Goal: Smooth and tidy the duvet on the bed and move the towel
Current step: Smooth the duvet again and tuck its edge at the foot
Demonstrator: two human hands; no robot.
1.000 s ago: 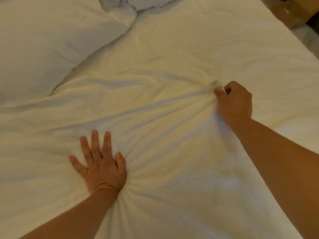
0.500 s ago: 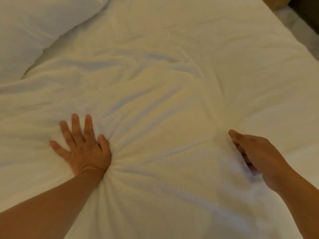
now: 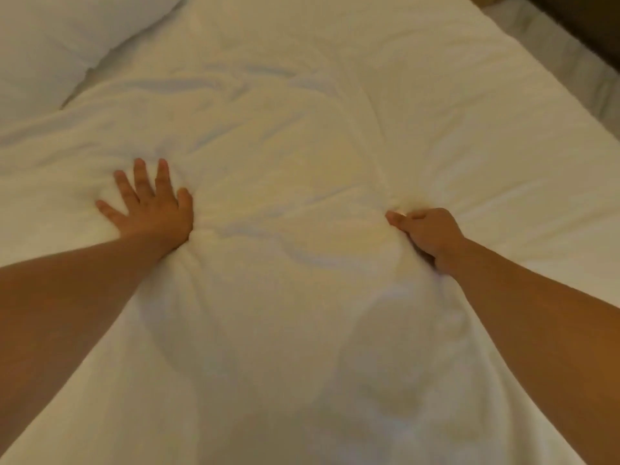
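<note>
A white duvet covers the bed and fills most of the view, with creases running between my two hands. My left hand lies flat on it at the left, fingers spread and straight, pressing the cloth down. My right hand is at the right, fingers curled and pinching a bunched fold of the duvet. No towel is in view.
A white pillow lies at the top left against the duvet. The bed's right edge runs diagonally at the top right, with a pale floor strip and dark furniture beyond it.
My right hand let go of a far fold, drew back toward me with fingers loose, and now grips the duvet again nearer. My left hand stayed pressed flat.
</note>
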